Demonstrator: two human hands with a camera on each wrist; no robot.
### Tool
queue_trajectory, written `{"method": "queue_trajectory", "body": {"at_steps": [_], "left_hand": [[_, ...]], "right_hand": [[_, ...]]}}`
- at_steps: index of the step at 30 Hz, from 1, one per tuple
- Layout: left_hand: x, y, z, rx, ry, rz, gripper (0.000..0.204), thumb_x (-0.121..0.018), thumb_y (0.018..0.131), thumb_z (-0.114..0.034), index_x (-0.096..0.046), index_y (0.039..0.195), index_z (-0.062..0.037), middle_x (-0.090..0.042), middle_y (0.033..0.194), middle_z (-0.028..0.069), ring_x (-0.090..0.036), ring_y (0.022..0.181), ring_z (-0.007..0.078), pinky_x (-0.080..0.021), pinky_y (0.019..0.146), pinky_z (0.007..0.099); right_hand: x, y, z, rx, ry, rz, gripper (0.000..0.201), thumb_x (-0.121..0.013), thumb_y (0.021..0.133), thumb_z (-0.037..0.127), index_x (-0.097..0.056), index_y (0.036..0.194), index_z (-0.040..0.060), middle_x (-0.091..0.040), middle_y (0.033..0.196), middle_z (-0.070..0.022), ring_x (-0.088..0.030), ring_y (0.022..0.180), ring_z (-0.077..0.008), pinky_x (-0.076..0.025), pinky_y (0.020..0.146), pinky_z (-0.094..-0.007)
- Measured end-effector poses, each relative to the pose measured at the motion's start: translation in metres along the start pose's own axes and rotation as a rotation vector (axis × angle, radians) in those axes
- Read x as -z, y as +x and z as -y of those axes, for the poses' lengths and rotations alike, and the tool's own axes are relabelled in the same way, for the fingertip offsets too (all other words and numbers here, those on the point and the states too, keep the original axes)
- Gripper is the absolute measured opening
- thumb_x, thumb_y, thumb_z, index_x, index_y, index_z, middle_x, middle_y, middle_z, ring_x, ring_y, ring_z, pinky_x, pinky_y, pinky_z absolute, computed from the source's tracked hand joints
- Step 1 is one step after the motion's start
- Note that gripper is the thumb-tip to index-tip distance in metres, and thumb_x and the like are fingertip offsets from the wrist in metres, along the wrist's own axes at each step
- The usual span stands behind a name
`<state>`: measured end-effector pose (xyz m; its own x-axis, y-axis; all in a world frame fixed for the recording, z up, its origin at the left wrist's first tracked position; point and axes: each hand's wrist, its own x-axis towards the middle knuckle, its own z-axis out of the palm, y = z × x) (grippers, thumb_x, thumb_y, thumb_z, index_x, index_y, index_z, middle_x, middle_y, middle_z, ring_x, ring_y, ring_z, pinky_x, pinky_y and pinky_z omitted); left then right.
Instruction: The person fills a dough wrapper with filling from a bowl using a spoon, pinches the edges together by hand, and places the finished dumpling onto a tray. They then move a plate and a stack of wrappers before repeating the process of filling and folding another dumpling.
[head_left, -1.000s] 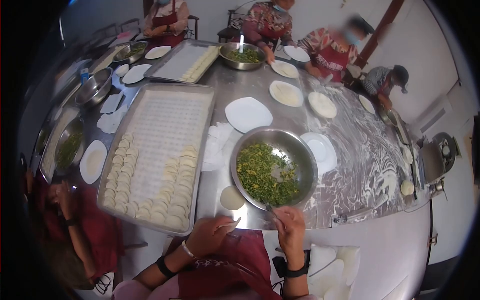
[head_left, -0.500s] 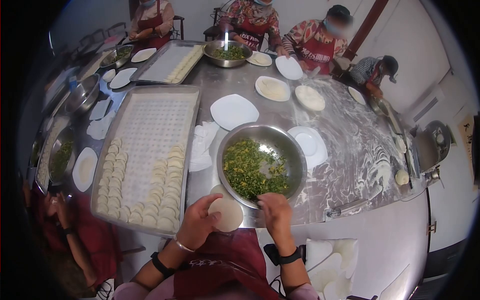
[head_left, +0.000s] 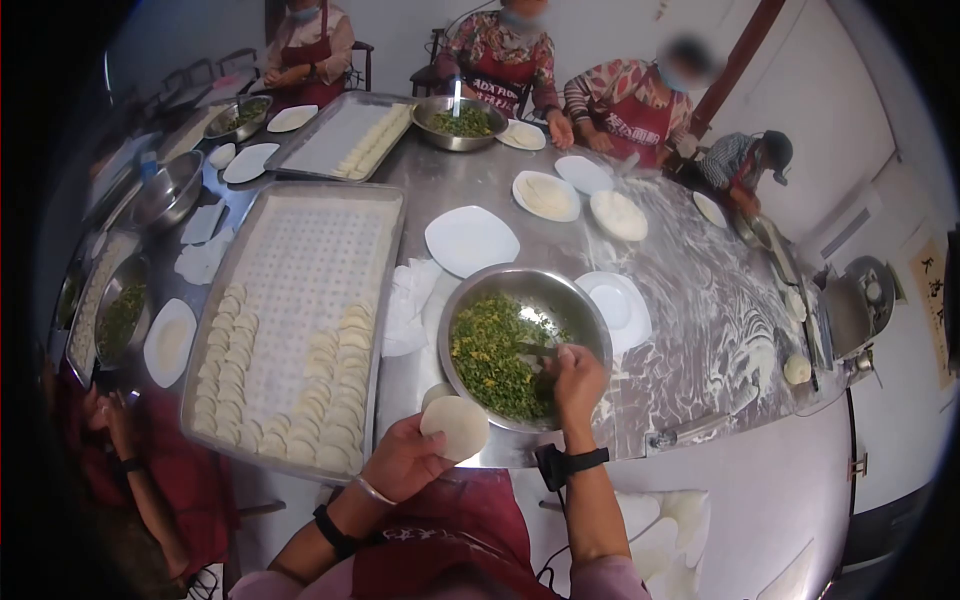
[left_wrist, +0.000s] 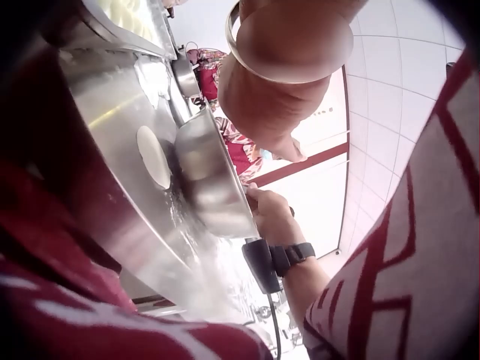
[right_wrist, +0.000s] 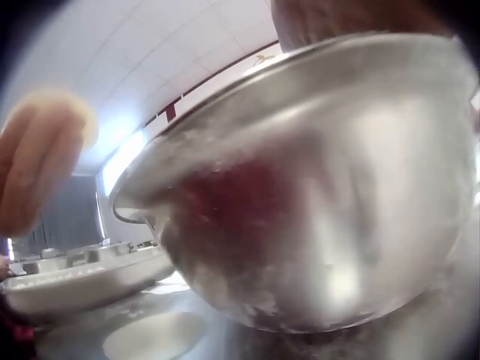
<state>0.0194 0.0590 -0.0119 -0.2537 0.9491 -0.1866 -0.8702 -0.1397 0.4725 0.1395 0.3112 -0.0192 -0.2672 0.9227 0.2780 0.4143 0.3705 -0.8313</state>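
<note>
My left hand holds a round dumpling wrapper near the table's front edge, thumb over its face. In the right wrist view, the wrapper's pale rim shows behind the left fingers. My right hand reaches over the near right side of a steel bowl and grips a slim dark utensil, its tip in chopped green filling. The utensil's exact kind is too small to make out. Another wrapper lies on the table beside the bowl, partly hidden by the held one in the head view.
Left of the bowl, a large lined tray carries rows of folded dumplings. White plates stand beyond and right of it. Flour coats the table's right side. Several people in red aprons are around the table.
The left-hand wrapper, seen edge-on at first, now faces up. My right hand moved from the bowl's near rim to over the filling. Across the table, a person's hand has left a plate.
</note>
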Motion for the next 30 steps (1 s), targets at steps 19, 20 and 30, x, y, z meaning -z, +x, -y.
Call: {"method": "queue_trajectory", "body": {"at_steps": [19, 20, 30], "left_hand": [[-0.022, 0.047, -0.018, -0.156, 0.084, -0.168, 0.04, -0.041, 0.1, -0.011, -0.043, 0.135, 0.0079, -0.055, 0.13, 0.0195, -0.055, 0.123, 0.0301, -0.047, 0.103, 0.044], [-0.02, 0.05, -0.017, -0.164, 0.089, -0.181, 0.039, -0.041, 0.1, -0.011, -0.044, 0.135, 0.0079, -0.055, 0.13, 0.0197, -0.055, 0.123, 0.0299, -0.048, 0.103, 0.0436], [-0.017, 0.087, -0.01, -0.238, 0.148, -0.056, 0.033, -0.044, 0.102, -0.015, -0.047, 0.129, 0.003, -0.055, 0.129, 0.016, -0.055, 0.121, 0.029, -0.045, 0.103, 0.0449]], "right_hand": [[-0.015, 0.011, -0.016, -0.69, 0.764, 0.183, 0.028, -0.043, 0.098, 0.001, -0.045, 0.115, -0.0204, -0.062, 0.094, -0.035, -0.07, 0.079, -0.0405, -0.064, 0.068, -0.0412], [-0.013, 0.011, -0.014, -0.703, 0.779, 0.194, 0.028, -0.043, 0.098, 0.002, -0.045, 0.116, -0.0201, -0.062, 0.095, -0.0348, -0.07, 0.08, -0.0404, -0.064, 0.069, -0.0412], [0.021, 0.011, 0.018, -0.694, 0.919, 0.206, 0.027, -0.044, 0.098, 0.003, -0.049, 0.112, -0.0194, -0.064, 0.093, -0.0324, -0.072, 0.083, -0.0383, -0.064, 0.072, -0.0398]]}}
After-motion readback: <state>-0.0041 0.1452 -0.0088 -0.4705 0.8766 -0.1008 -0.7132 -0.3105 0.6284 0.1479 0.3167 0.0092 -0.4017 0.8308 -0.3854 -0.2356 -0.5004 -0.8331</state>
